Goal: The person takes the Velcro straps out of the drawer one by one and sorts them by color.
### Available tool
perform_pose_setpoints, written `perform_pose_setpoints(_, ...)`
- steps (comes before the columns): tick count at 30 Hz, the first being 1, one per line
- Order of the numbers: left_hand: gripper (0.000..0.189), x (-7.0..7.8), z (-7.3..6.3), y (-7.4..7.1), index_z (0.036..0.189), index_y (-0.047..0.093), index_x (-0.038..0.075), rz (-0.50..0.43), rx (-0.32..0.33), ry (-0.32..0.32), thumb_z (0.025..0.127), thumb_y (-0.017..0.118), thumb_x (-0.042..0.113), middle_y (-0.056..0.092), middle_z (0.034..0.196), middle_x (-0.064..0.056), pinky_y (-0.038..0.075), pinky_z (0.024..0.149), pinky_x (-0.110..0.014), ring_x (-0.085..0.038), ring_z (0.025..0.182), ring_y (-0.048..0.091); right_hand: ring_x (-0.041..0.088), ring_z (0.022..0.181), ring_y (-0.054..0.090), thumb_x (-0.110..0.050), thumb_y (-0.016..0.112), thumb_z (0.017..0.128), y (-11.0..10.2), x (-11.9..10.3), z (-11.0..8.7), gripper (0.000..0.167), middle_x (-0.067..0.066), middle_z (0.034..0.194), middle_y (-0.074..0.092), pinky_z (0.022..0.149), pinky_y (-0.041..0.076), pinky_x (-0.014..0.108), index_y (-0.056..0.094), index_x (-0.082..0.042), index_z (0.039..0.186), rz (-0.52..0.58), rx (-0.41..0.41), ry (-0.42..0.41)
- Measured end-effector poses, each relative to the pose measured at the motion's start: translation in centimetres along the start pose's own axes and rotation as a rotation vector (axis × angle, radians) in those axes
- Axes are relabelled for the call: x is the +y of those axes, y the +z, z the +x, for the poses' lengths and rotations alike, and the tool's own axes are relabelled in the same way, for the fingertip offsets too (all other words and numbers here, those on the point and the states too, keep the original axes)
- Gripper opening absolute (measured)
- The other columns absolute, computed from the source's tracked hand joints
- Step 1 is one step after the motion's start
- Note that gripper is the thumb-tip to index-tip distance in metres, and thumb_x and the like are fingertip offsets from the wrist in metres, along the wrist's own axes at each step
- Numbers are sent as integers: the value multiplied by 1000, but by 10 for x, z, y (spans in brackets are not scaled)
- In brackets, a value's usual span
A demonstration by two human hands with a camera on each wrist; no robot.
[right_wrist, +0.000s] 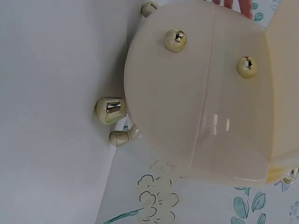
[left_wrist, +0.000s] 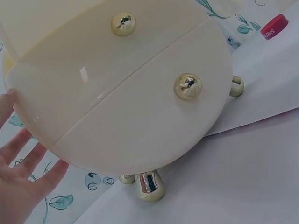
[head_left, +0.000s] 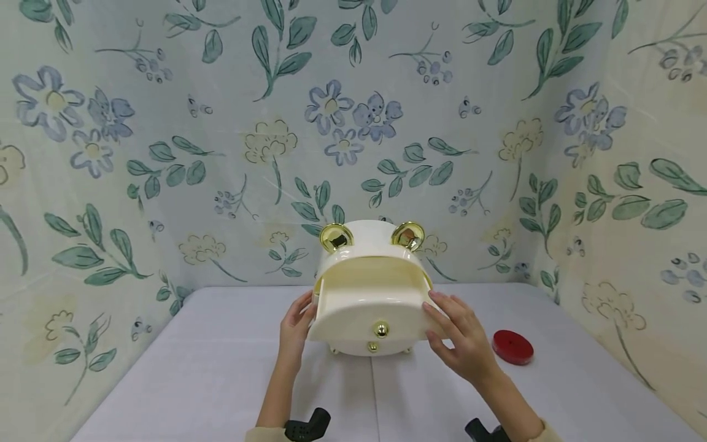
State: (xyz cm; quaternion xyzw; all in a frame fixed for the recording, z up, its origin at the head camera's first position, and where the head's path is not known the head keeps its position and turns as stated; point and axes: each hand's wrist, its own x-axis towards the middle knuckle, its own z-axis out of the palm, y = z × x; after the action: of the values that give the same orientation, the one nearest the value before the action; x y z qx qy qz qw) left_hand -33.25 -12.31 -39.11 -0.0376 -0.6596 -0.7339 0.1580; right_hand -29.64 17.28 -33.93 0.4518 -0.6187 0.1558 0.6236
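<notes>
A cream storage box (head_left: 373, 276) with round gold ears and short gold feet (left_wrist: 150, 185) stands upright on the table. Its upper compartment shows open at the front, behind a curved front panel (head_left: 353, 316) with a gold knob (head_left: 381, 329). A second gold knob (left_wrist: 188, 86) sits on the lower front. My left hand (head_left: 296, 328) rests against the box's left side, its fingers spread along the edge in the left wrist view. On the right, my right hand (head_left: 461, 337) touches the panel's right end with extended fingers. In the right wrist view, that hand is out of frame.
A flat red round object (head_left: 512, 347) lies on the table to the right of my right hand; white lettering shows on its side in the left wrist view. The white-covered table (head_left: 221, 356) meets floral cloth walls (head_left: 221, 110) at the back and sides.
</notes>
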Motion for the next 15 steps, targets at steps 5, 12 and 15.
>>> perform_pose_setpoints(5,45,0,-2,2,129,49,16,5,2,2,89,57,33,48,135,-5,49,87,-27,-22,120,48,23,123,44,-21,48,93,11,-2,6,31,11,126,55,111,27,34,59,-2,115,-53,53,-187)
perform_pose_setpoints(12,45,0,-2,1,130,48,15,-3,-1,1,89,56,33,47,135,-6,49,82,-21,-20,119,49,22,128,41,-20,47,94,21,-3,7,33,7,133,51,111,26,35,56,-6,123,-94,55,-236)
perform_pose_setpoints(15,45,2,0,1,129,49,15,-6,-1,6,89,57,32,48,134,-5,49,82,-21,-20,119,49,22,128,41,-20,47,94,23,-2,7,33,7,133,51,111,26,35,56,-6,123,-89,53,-231)
